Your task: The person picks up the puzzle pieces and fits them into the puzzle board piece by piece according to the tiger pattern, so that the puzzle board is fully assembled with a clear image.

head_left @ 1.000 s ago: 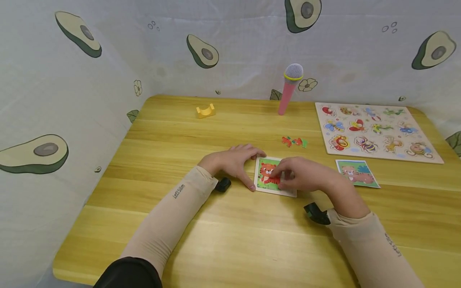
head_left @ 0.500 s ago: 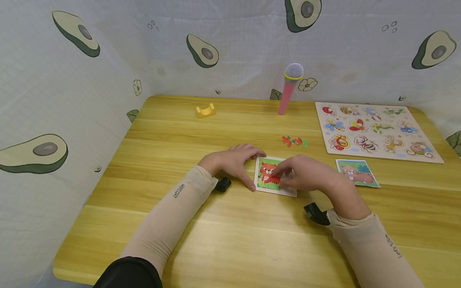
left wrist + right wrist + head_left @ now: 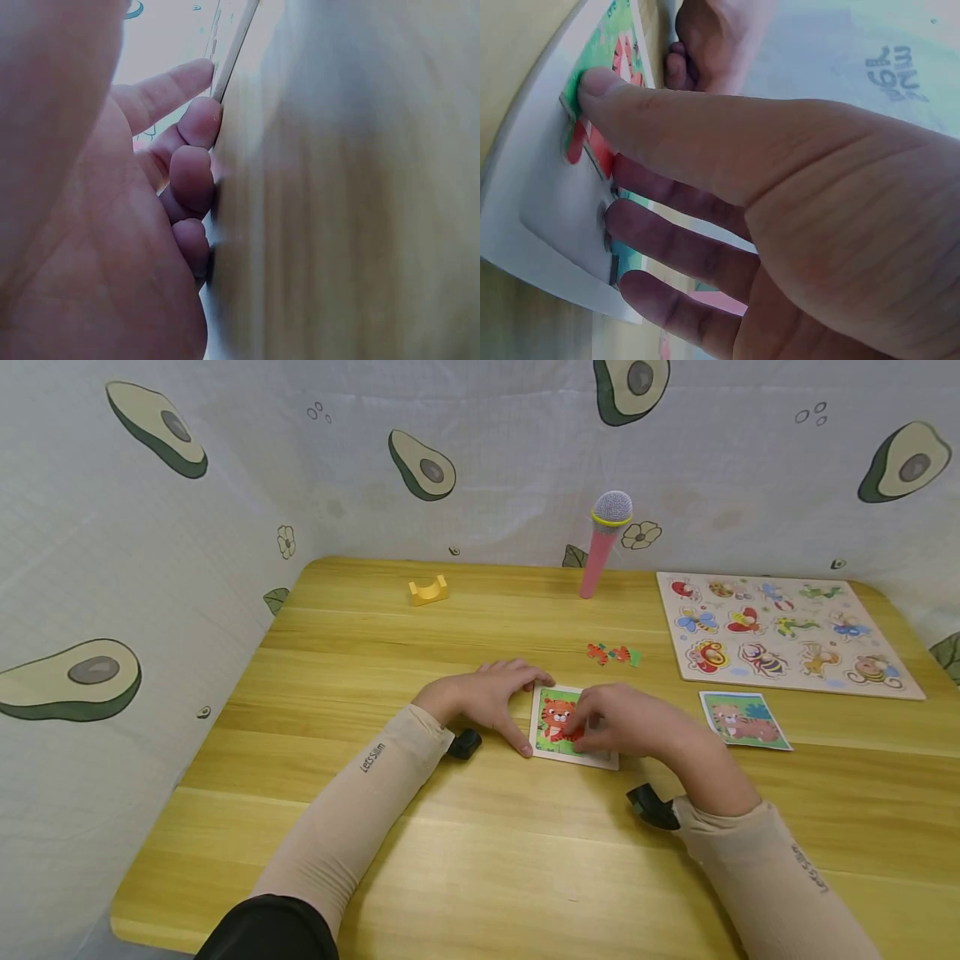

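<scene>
A small tiger jigsaw puzzle board lies flat between my hands. Its orange tiger picture fills the left part, while bare grey backing shows at the right. My left hand holds the board's left side, thumb at the near corner and index finger by the far one. My right hand is over the board's right half. In the right wrist view its thumb presses a green-edged puzzle piece, with the index fingertip beside the red pieces. The fingers partly hide the pieces from the head view.
Several loose red and green puzzle pieces lie beyond the board. A tiger picture card sits to the right, in front of an insect peg puzzle. Farther back stand a pink toy microphone and a yellow curved block.
My right hand and forearm have shifted slightly left over the board. My left hand stays at the board's left side.
</scene>
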The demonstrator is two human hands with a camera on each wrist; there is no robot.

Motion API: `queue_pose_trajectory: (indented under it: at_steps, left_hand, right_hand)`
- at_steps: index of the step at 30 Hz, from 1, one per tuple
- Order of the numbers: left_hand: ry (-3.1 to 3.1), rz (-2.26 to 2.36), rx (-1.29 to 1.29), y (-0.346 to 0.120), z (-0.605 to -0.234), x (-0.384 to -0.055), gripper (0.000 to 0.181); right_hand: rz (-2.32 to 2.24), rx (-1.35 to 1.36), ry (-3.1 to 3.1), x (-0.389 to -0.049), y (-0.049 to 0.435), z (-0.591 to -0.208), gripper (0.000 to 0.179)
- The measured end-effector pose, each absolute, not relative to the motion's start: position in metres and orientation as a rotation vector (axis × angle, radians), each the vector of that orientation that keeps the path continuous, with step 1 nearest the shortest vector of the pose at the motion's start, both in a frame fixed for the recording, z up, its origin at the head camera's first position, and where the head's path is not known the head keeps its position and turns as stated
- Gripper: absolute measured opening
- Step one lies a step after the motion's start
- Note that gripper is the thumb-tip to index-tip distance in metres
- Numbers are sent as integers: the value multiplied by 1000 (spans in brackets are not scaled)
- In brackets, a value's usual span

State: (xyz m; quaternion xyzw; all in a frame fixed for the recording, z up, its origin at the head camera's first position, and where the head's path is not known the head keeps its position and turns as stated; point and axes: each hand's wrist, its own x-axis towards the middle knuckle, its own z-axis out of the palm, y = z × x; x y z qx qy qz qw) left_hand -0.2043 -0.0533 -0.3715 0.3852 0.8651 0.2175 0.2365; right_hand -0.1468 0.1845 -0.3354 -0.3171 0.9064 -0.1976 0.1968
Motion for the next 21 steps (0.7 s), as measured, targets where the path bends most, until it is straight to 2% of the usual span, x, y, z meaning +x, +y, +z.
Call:
queue_pose_trajectory:
  at_steps: [21]
  left_hand:
    - [2370,612,1059,-53,-371,-203,100]
  right_hand:
    - [-652,-866,2510,-150,189,-340,8]
